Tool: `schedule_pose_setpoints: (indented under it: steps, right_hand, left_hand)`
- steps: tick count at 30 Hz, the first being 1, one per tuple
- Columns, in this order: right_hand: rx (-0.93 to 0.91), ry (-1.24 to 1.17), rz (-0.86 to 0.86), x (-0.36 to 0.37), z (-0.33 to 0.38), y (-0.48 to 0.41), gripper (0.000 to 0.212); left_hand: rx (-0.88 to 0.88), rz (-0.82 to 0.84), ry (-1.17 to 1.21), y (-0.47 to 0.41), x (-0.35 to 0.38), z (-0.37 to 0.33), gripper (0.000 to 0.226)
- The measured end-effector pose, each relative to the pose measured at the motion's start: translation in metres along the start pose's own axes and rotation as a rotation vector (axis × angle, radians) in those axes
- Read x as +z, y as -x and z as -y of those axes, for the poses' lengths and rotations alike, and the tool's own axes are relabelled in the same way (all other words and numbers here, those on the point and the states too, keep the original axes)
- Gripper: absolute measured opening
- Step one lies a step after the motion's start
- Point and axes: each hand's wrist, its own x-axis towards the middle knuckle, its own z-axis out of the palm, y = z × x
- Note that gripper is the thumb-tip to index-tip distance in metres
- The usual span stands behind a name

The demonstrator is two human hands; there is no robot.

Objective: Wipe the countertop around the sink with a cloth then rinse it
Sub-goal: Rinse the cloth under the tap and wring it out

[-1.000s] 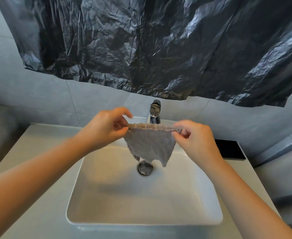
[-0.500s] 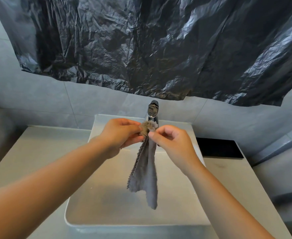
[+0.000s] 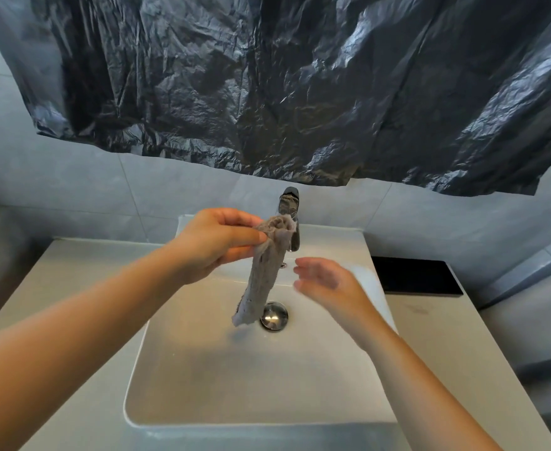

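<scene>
Grey cloth (image 3: 263, 275), bunched into a long twist, pinched at its top in the left hand (image 3: 214, 244) — fingers and thumb curled round the wad, just in front of the tap (image 3: 289, 203). Lower end dangling over the sink (image 3: 235, 385), close beside the drain plug (image 3: 273, 316). Right hand (image 3: 328, 286) blurred, just right of the cloth and apart from it, fingers loosely straight, holding nothing. Pale countertop (image 3: 82, 288) around the basin — flat black slab (image 3: 414, 276) on its right side. Crumpled black plastic sheet (image 3: 300, 92) across the tiled wall above.
</scene>
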Motion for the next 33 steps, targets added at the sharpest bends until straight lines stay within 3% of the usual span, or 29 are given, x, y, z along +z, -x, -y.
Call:
schedule_pose_setpoints:
  steps: [2,4,6,9,12,15,18,20,23,25,29,31,33]
  right_hand:
    - [0.087,0.026,0.104,0.017,-0.013,0.0,0.082]
    - [0.072,0.0,0.109,0.039,-0.015,-0.002,0.102]
    - [0.024,-0.009,0.052,0.052,-0.009,-0.007,0.086]
    - [-0.057,0.028,-0.008,0.053,0.001,-0.014,0.035]
    - [-0.108,0.147,-0.038,0.043,0.015,-0.017,0.019]
    - [-0.162,0.338,-0.041,0.032,0.032,-0.019,0.023]
    - [-0.139,0.324,0.072,0.027,0.048,-0.023,0.057]
    - [-0.07,0.257,0.149,0.027,0.055,-0.029,0.076]
    - [0.027,0.257,0.222,0.027,0.061,-0.037,0.086]
    - [0.082,0.372,0.237,0.028,0.066,-0.04,0.09]
    - [0.1,0.542,0.243,0.037,0.084,-0.042,0.077]
    - [0.128,0.483,0.24,0.042,0.089,-0.043,0.067]
    - [0.194,0.288,0.246,0.043,0.091,-0.044,0.053]
  left_hand:
    - [0.009,0.025,0.048,-0.002,0.0,-0.011,0.015]
    - [0.029,0.05,0.1,-0.002,0.002,-0.02,0.014]
    - [0.046,0.046,0.136,-0.002,0.001,-0.027,0.014]
    - [0.082,-0.023,0.134,-0.001,-0.013,-0.029,0.015]
    - [0.086,-0.162,0.148,-0.001,-0.036,-0.012,0.013]
    - [-0.028,-0.274,0.255,-0.006,-0.053,0.028,0.019]
    - [-0.151,-0.319,0.267,-0.014,-0.056,0.071,0.029]
    - [-0.201,-0.3,0.247,-0.014,-0.051,0.093,0.03]
    - [-0.26,-0.208,0.195,-0.01,-0.04,0.112,0.032]
    - [-0.203,-0.174,-0.014,-0.005,-0.036,0.119,0.041]
    - [0.214,0.043,-0.459,0.015,-0.028,0.113,0.091]
    - [0.302,0.093,-0.491,0.023,-0.015,0.107,0.109]
    - [0.337,0.038,-0.397,0.02,-0.001,0.107,0.104]
